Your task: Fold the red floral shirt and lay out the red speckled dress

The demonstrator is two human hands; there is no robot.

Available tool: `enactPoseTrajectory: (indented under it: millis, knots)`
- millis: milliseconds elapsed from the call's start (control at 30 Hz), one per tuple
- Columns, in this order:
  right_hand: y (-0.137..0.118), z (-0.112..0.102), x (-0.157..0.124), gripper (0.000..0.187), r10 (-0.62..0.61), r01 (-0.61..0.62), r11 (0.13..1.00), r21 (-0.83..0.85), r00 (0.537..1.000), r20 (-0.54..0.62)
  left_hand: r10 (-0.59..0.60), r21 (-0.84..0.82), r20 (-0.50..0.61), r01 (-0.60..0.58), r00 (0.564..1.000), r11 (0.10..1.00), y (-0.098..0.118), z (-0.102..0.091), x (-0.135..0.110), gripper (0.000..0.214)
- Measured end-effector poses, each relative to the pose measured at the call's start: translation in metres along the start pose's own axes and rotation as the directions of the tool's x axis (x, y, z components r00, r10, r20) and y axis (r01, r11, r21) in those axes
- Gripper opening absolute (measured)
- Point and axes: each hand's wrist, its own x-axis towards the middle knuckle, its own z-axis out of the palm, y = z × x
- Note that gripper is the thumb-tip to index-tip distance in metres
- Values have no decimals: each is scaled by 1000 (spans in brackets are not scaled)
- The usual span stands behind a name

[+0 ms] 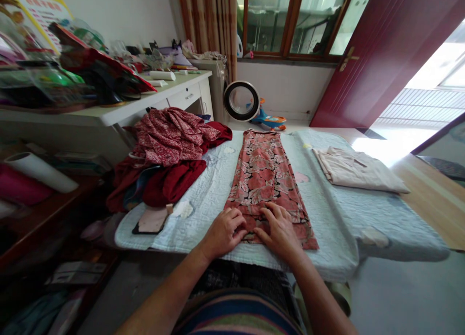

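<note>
A long red garment with a black and cream floral print [265, 175], by its shape a pair of folded trousers, lies flat in front of me. Its narrow waist end points away and its wide hem end is close to me. At the near left corner, my left hand [225, 231] has its fingers curled with the thumb drawn in, closed on the edge of the cloth. My right hand [279, 227] rests on the cloth near the hem, palm down, fingers apart. Between my hands, the hem layers overlap unevenly.
A pale blue quilted cover [210, 194] lies beneath. To the left are a heap of red patterned clothes [170, 136] and a phone-like flat object [150, 220]. A folded cream garment [359, 170] lies right. Behind stand a cluttered white desk [196, 80] and a red door [363, 58].
</note>
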Motion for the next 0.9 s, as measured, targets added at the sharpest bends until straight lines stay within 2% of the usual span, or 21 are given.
enactPoseTrajectory:
  millis: [367, 900]
  knots:
    - [0, -3, -2, 74, -23, 24, 999, -26, 999, 41, -6, -15, -4, 6, 1000, 1000, -1, 0, -2, 9]
    - [6, 0, -4, 82, -54, 57, 998, -36, 997, 59, -15, -53, 7, 16, 1000, 998, -3, 0, -3, 13]
